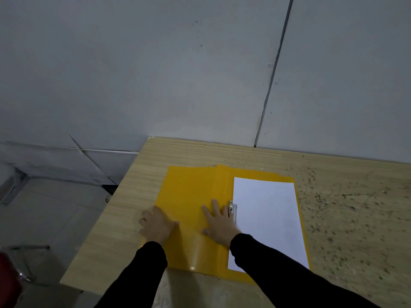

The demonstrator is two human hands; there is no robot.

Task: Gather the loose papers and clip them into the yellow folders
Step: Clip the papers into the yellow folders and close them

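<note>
A pale wooden table is filling the right and near part of the scene, its right side speckled with dark marks, and a grey wall is rising behind its far edge. A yellow folder is lying open and flat on the table, its cover spread to the left and its back panel to the right. A stack of white papers is resting on that right panel, squared up and sitting inside the yellow border. Two arms in black sleeves are reaching in from the near edge. The left hand is lying palm down at the left edge of the open cover, its fingers partly curled over that edge; whether they are gripping the cover or only resting on it I cannot tell. The right hand is pressing flat on the folder near the spine, fingers spread and holding nothing, with its fingertips just beside the metal clip at the left edge of the papers. The clip is looking raised rather than pressed down, though this is hard to be sure of. As a judgement, the gathering seems finished for this folder, and what is remaining is closing the clip on the sheets and folding the cover over; no other folders or loose sheets are showing here.
</note>
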